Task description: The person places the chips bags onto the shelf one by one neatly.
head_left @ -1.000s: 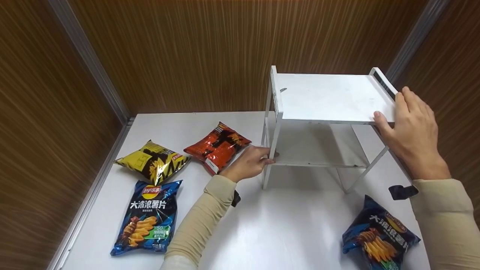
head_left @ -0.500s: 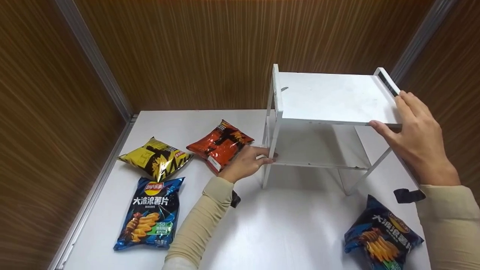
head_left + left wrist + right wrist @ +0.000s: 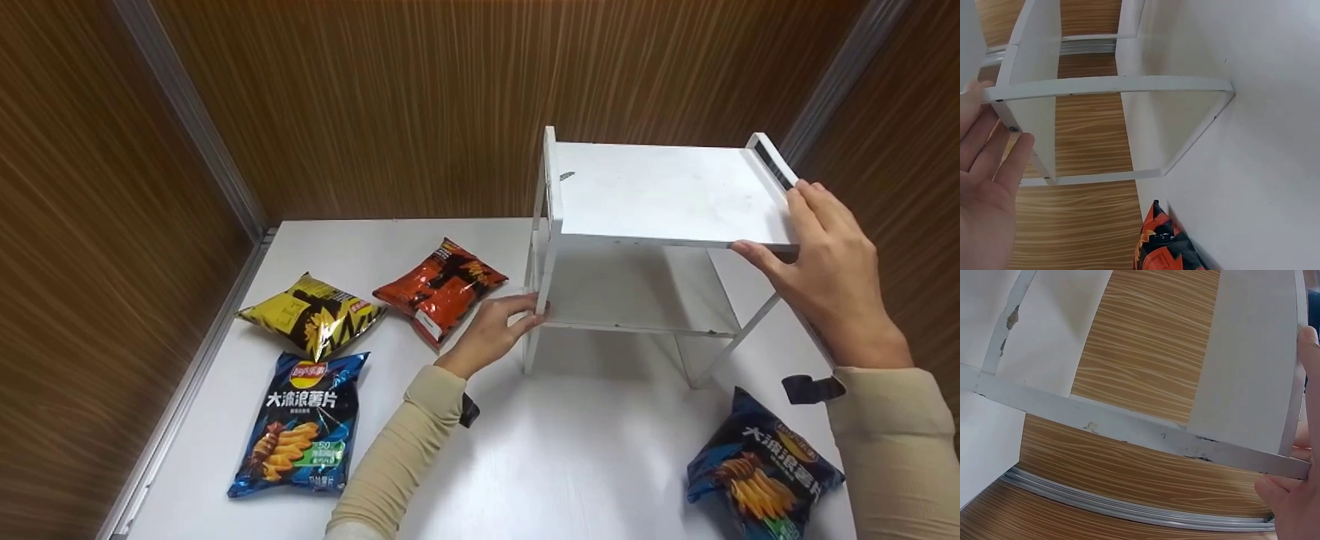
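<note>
White rack (image 3: 645, 274) — left grip (image 3: 491, 330) at leg (image 3: 549, 270), right grip (image 3: 834, 274) at top (image 3: 675, 191)

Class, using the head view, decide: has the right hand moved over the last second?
Yes, slightly: the right hand has shifted down and a little left in the picture, judged against the white rack.
</note>
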A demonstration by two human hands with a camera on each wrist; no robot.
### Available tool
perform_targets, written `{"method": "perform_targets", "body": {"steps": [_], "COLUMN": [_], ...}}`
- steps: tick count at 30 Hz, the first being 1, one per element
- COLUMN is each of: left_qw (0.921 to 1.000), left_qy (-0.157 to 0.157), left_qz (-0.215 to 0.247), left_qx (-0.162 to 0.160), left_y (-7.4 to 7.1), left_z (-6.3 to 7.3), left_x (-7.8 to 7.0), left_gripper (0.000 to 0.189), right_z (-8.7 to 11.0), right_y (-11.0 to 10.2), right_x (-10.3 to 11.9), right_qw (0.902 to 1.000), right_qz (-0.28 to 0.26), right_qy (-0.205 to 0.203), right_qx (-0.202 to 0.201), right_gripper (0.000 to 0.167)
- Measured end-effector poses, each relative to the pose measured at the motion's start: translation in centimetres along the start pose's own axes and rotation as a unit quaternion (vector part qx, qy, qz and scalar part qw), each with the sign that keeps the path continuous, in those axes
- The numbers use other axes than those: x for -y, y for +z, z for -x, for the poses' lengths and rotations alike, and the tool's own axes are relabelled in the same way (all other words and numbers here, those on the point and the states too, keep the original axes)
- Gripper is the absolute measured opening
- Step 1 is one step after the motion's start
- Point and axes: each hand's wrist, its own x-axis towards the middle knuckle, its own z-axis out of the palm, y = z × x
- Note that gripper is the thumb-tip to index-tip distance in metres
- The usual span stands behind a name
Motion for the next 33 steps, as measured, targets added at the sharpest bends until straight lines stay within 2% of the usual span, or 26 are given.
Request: {"method": "perform_targets", "body": {"steps": [5, 8, 10, 12, 14, 18, 23, 27, 31, 33], "left_qw": [0.9986, 0.9962, 0.9919, 0.9841, 0.9722, 0.9423, 0.8970, 0.8661, 0.8489, 0.8465], "left_qy": [-0.040, -0.065, -0.081, -0.102, -0.128, -0.177, -0.220, -0.262, -0.291, -0.292], "left_qz": [-0.033, -0.058, -0.097, -0.146, -0.196, -0.284, -0.382, -0.420, -0.433, -0.438], "left_qx": [-0.009, -0.006, -0.003, -0.005, -0.008, -0.006, 0.038, 0.070, 0.083, 0.079], "left_y": [-1.1, -1.9, -2.5, -3.1, -3.7, -4.7, -5.3, -5.1, -4.6, -4.2], "left_z": [0.6, 1.1, 1.3, 1.5, 1.6, 1.5, 1.3, 1.5, 2.3, 2.8], "left_x": [0.8, 1.9, 2.7, 3.6, 4.5, 6.2, 8.2, 9.2, 9.9, 10.1], "left_gripper": [0.044, 0.057, 0.064, 0.070, 0.075, 0.084, 0.093, 0.101, 0.106, 0.106], "right_z": [-0.1, -0.2, -0.2, -0.2, -0.1, 0.0, 0.2, 0.3, 0.4, 0.4], "right_y": [-0.1, -0.2, -0.2, -0.2, -0.2, 0.0, 0.2, 0.2, 0.3, 0.2], "right_x": [0.0, 0.1, 0.1, 0.1, 0.0, 0.0, 0.1, 0.1, 0.1, 0.1], "right_qw": [1.0000, 1.0000, 1.0000, 1.0000, 1.0000, 1.0000, 0.9999, 0.9999, 0.9999, 0.9999], "right_qz": [0.005, 0.005, 0.003, 0.004, 0.003, -0.001, -0.004, -0.007, -0.010, -0.009], "right_qy": [0.000, -0.004, -0.007, -0.007, -0.005, -0.008, -0.011, -0.007, -0.005, -0.004], "right_qx": [0.003, 0.004, 0.002, 0.003, 0.002, -0.004, -0.010, -0.007, -0.007, -0.008], "right_gripper": [0.086, 0.085, 0.085, 0.085, 0.085, 0.085, 0.085, 0.086, 0.087, 0.087]}}
